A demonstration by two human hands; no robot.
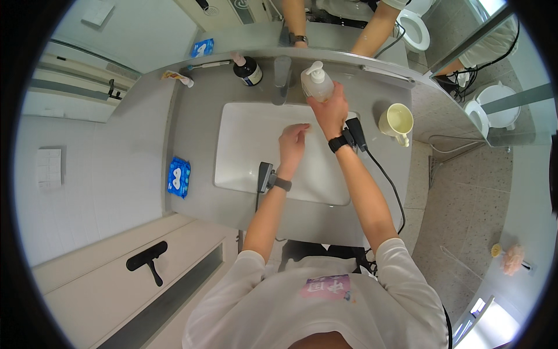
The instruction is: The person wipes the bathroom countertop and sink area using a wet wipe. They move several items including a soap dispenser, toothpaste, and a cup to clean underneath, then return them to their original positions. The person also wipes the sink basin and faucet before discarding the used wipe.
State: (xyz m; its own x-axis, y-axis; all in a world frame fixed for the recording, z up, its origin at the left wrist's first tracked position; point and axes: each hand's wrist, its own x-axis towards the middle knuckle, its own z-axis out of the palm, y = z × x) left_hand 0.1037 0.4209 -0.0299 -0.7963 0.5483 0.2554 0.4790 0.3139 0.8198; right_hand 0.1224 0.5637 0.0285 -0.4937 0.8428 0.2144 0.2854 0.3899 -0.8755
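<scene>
My right hand [332, 109] is closed around the lower side of a clear pump bottle [317, 83] with a white pump head, at the back edge of the sink. Over the white basin [248, 144], my left hand [292, 144] is loosely bent, its fingertips pointing right; I see nothing in it. Each wrist wears a dark band with a cabled device, the left one [266, 178] grey and the right one [355, 134] black. Left of the bottle stands the faucet [282, 78], and further left a dark pump bottle [248, 72] with a label.
A pale yellow mug [396, 122] sits on the grey counter [196, 131] at the right. A blue wipes pack [178, 177] lies at the left. Behind are a toothpaste tube [178, 78], a toothbrush [211, 65] and the mirror [253, 35]. A black cable [390, 183] trails from my right wrist.
</scene>
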